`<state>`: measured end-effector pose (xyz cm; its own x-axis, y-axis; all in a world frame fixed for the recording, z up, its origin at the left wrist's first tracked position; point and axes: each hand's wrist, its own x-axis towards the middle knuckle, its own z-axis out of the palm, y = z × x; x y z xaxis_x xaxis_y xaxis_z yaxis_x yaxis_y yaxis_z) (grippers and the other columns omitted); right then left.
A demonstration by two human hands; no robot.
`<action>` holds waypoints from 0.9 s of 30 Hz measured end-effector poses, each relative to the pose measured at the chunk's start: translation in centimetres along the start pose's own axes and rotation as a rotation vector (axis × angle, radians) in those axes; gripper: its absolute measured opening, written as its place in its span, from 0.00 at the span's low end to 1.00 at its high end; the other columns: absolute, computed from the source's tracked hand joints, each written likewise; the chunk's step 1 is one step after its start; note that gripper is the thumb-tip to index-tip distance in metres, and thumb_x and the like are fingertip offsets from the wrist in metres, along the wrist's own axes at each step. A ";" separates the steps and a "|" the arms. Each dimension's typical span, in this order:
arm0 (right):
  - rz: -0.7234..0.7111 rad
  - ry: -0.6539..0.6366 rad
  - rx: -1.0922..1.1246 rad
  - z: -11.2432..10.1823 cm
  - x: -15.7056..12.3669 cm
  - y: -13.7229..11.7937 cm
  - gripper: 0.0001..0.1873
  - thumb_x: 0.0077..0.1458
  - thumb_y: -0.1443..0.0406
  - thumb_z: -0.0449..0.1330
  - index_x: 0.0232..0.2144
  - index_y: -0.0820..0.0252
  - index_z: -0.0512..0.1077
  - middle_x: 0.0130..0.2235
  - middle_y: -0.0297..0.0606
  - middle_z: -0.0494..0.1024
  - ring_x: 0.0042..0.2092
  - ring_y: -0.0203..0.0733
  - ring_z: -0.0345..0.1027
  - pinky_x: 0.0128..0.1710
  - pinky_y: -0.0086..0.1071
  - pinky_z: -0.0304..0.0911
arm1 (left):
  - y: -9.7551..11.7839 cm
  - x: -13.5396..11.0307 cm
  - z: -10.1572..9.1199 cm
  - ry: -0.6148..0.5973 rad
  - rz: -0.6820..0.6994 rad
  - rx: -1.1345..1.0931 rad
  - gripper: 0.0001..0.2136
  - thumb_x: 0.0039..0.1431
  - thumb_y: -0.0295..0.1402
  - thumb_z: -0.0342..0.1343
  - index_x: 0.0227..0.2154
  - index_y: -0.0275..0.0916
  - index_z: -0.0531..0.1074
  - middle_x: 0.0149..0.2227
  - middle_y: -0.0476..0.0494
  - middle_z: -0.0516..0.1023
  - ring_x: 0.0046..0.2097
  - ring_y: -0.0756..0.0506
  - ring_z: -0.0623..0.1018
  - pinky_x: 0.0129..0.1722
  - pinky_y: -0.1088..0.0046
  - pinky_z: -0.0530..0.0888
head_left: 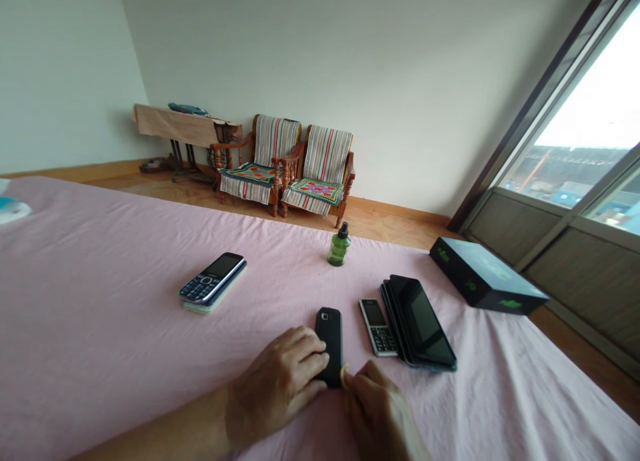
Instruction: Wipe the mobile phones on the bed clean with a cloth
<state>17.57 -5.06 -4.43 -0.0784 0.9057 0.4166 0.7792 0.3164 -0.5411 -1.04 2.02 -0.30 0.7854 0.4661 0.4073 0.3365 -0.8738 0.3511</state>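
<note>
A black mobile phone (pixel 330 334) lies back side up on the pink sheet (pixel 125 354), its camera at the far end. My left hand (pixel 283 381) grips it from the left, fingers curled against its side and edge. Pinched in my right hand (pixel 377 407) is a small, pale yellow curved piece (pixel 345 375), touching or close to the phone's lower right edge; its kind is unclear. Right of the phone lie a small keypad phone (pixel 379 327) and a stack of dark touchscreen phones (pixel 423 321).
Farther left, a keypad phone (pixel 213 277) rests on other flat devices. A green spray bottle (pixel 339 246) stands near the sheet's far edge. At right lies a black box (pixel 490 274). Beyond are two wooden chairs (pixel 317 164) and a cloth-covered table (pixel 175 126).
</note>
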 end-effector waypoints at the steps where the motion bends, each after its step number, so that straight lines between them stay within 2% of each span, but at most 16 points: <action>1: -0.004 -0.010 0.006 -0.4 -0.1 -0.1 0.16 0.60 0.70 0.49 0.24 0.59 0.72 0.24 0.36 0.68 0.25 0.36 0.65 0.23 0.26 0.56 | -0.1 0.0 0.0 -0.001 -0.003 -0.007 0.12 0.58 0.24 0.58 0.45 0.37 0.71 0.46 0.42 0.74 0.48 0.40 0.70 0.50 0.60 0.71; 3: -0.001 0.007 0.023 -1.4 0.5 -0.3 0.16 0.60 0.68 0.51 0.24 0.59 0.73 0.24 0.35 0.68 0.25 0.35 0.65 0.24 0.25 0.56 | -0.2 -0.1 0.1 0.002 -0.009 -0.014 0.13 0.57 0.24 0.59 0.45 0.37 0.70 0.46 0.43 0.74 0.47 0.40 0.70 0.49 0.60 0.71; 5: 0.019 0.052 0.038 -2.2 2.0 -0.6 0.13 0.61 0.68 0.51 0.32 0.59 0.75 0.27 0.36 0.70 0.28 0.35 0.66 0.26 0.25 0.58 | -0.3 -0.1 0.2 0.011 -0.024 -0.016 0.13 0.56 0.23 0.60 0.44 0.37 0.71 0.45 0.43 0.74 0.47 0.40 0.71 0.48 0.60 0.71; 7: 0.051 0.074 0.052 -2.5 3.9 -0.6 0.12 0.60 0.69 0.52 0.34 0.59 0.76 0.29 0.36 0.70 0.29 0.36 0.67 0.28 0.26 0.60 | -0.3 -0.2 0.3 0.018 -0.044 -0.014 0.11 0.55 0.24 0.61 0.42 0.37 0.71 0.42 0.43 0.74 0.45 0.41 0.71 0.47 0.61 0.71; 10: 0.024 0.068 0.051 -1.8 6.6 -0.1 0.13 0.59 0.71 0.53 0.35 0.59 0.77 0.31 0.37 0.70 0.31 0.37 0.67 0.32 0.28 0.62 | -0.3 -0.2 0.5 0.025 -0.054 0.007 0.07 0.55 0.25 0.62 0.36 0.37 0.71 0.39 0.45 0.74 0.42 0.42 0.72 0.44 0.63 0.71; 13: -0.030 0.031 0.018 -0.6 8.0 0.5 0.15 0.58 0.75 0.52 0.38 0.59 0.77 0.33 0.38 0.70 0.35 0.39 0.67 0.36 0.30 0.63 | -0.3 -0.3 0.5 0.035 -0.033 0.034 0.08 0.54 0.24 0.63 0.34 0.37 0.71 0.38 0.46 0.74 0.41 0.43 0.72 0.43 0.65 0.71; 17: -0.094 -0.053 -0.045 0.0 7.6 -0.1 0.17 0.56 0.78 0.51 0.37 0.58 0.76 0.34 0.39 0.70 0.38 0.42 0.65 0.39 0.33 0.63 | -0.2 -0.2 0.4 0.023 -0.029 0.050 0.07 0.54 0.26 0.63 0.33 0.38 0.70 0.37 0.47 0.74 0.39 0.44 0.72 0.41 0.66 0.71; 21: -0.108 -0.092 0.015 -0.4 5.8 -1.5 0.17 0.53 0.79 0.51 0.35 0.58 0.75 0.34 0.38 0.70 0.36 0.40 0.64 0.36 0.32 0.62 | -0.1 -0.2 0.4 0.021 -0.039 0.053 0.07 0.54 0.25 0.63 0.34 0.37 0.70 0.37 0.46 0.74 0.39 0.43 0.72 0.41 0.65 0.71; 24: -0.083 -0.112 0.119 -1.0 5.0 -1.9 0.19 0.51 0.81 0.50 0.32 0.58 0.75 0.33 0.36 0.70 0.34 0.38 0.65 0.34 0.29 0.61 | -0.1 -0.2 0.4 0.000 -0.054 0.046 0.07 0.55 0.24 0.62 0.34 0.37 0.71 0.37 0.46 0.74 0.39 0.43 0.72 0.41 0.64 0.71; 27: 0.003 -0.086 0.210 -1.9 4.4 -1.6 0.17 0.50 0.80 0.51 0.29 0.59 0.75 0.31 0.35 0.70 0.32 0.35 0.66 0.31 0.26 0.61 | 0.0 -0.3 0.3 -0.024 -0.089 -0.001 0.08 0.55 0.24 0.62 0.37 0.38 0.71 0.38 0.46 0.73 0.41 0.43 0.72 0.44 0.64 0.71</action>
<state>17.13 -2.08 -0.34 -0.1357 0.9247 0.3556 0.6339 0.3569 -0.6862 -1.11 1.88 -0.70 0.7645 0.5385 0.3545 0.4049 -0.8289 0.3860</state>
